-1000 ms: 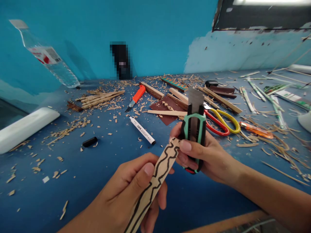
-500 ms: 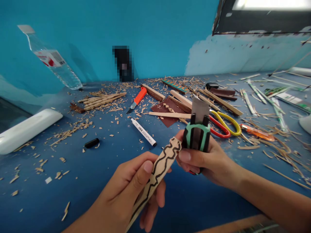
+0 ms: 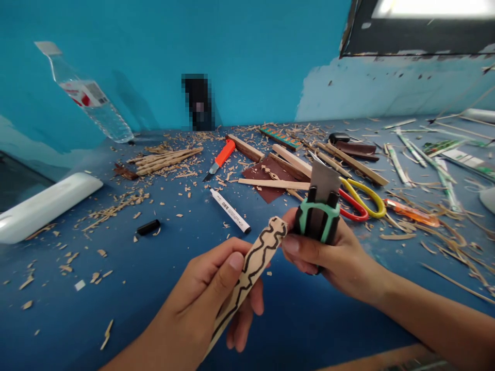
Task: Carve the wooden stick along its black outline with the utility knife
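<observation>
My left hand (image 3: 216, 293) grips a pale wooden strip (image 3: 257, 263) marked with wavy black lines, thumb on top and fingers beneath. The strip slants up and to the right, and its far end is notched. Closed around a green and black utility knife (image 3: 317, 219), my right hand (image 3: 328, 252) is beside that end. The knife's wide blade (image 3: 325, 180) points up and away from me. My right fingers are right at the strip's tip; whether they touch it I cannot tell. Beyond the strip lies a white marker (image 3: 231, 211), with its black cap (image 3: 148, 227) to the left.
An orange cutter (image 3: 219, 159) lies near a bundle of carved sticks (image 3: 169, 159). Scissors with red and yellow handles (image 3: 365, 197) are just past my right hand. A water bottle (image 3: 91, 98) leans against the blue wall. Wood shavings litter the blue table (image 3: 127, 319).
The utility knife and my right hand have shifted slightly right, the blade tilting a little. My left hand still holds the strip in nearly the same place. A small chip now shows beside the strip.
</observation>
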Available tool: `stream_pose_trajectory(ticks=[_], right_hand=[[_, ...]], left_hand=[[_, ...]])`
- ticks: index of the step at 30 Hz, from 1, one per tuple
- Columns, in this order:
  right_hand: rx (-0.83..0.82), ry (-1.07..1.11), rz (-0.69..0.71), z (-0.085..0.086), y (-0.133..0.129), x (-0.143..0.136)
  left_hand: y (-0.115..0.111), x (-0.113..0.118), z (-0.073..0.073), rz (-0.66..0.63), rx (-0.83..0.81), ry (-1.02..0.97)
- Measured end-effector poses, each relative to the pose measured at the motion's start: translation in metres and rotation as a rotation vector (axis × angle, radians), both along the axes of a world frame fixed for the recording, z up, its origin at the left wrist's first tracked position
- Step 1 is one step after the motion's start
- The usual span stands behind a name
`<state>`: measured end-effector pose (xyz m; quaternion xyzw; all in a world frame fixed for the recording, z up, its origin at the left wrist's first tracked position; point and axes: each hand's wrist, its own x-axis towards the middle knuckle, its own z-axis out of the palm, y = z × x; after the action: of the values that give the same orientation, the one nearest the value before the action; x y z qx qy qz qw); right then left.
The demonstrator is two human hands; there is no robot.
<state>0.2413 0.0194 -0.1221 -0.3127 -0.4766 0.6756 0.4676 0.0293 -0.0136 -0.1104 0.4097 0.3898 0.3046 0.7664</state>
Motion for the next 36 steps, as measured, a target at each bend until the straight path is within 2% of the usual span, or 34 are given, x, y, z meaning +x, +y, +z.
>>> stream_pose_trajectory(ticks=[4, 9, 16, 20, 24, 27, 30, 34, 36], right_hand=[[-0.025, -0.002, -0.035, 0.002, -0.002, -0.001], [-0.036, 0.003, -0.011, 0.004, -0.003, -0.001], [-0.014, -0.069, -0.028, -0.001, -0.007, 0.002], [0.006, -0.144, -0.009, -0.008, -0.006, 0.002], [0.014, -0.146, -0.027, -0.01, -0.001, 0.002], [0.138, -0.283, -0.113, -0.006, 0.003, 0.003], [0.371, -0.55, -0.183, -0.001, 0.006, 0.004], [0.699, -0.81, -0.146, -0.003, 0.005, 0.004], [0.813, -0.887, -0.13, -0.005, 0.003, 0.004]], left_hand=[[0.001, 0.001, 0.002, -0.009, 0.005, 0.019], [0.001, 0.001, 0.003, -0.023, 0.024, 0.029], [0.0, 0.001, 0.002, -0.024, 0.069, 0.049], [-0.001, 0.0, 0.003, 0.056, 0.068, 0.007], [0.001, 0.002, 0.005, 0.162, -0.035, -0.085], [0.002, 0.003, 0.004, 0.206, -0.065, -0.106], [0.003, -0.001, 0.0, 0.191, -0.041, -0.087], [0.002, -0.009, -0.007, 0.07, -0.022, -0.174], [-0.004, -0.008, -0.004, 0.087, -0.045, -0.13]])
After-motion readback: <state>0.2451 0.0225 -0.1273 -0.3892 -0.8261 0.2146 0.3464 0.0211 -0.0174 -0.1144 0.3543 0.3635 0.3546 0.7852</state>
